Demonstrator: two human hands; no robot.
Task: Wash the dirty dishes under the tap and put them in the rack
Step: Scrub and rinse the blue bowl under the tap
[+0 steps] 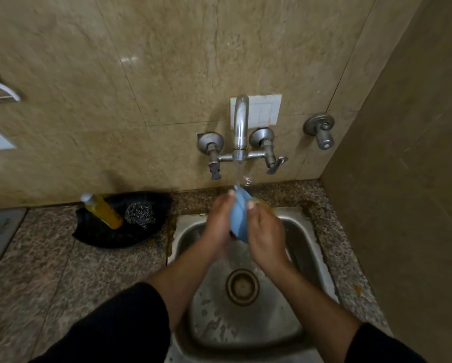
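A light blue plate (238, 216) is held on edge over the steel sink (306, 247), right under the running tap (240, 127). Water falls onto its upper rim and splashes. My left hand (219, 218) grips the plate from the left with the thumb on its rim. My right hand (265, 231) presses against the plate's right face, and a yellowish sponge (265, 205) shows behind its fingers. The plate's lower part is hidden between my hands. No rack is in view.
On the speckled counter, left of the sink, a black dish (109, 237) holds a yellow soap bottle (103, 210) and a steel scourer (140, 214). The drain (242, 286) lies below my wrists. A side wall (403, 205) closes the right.
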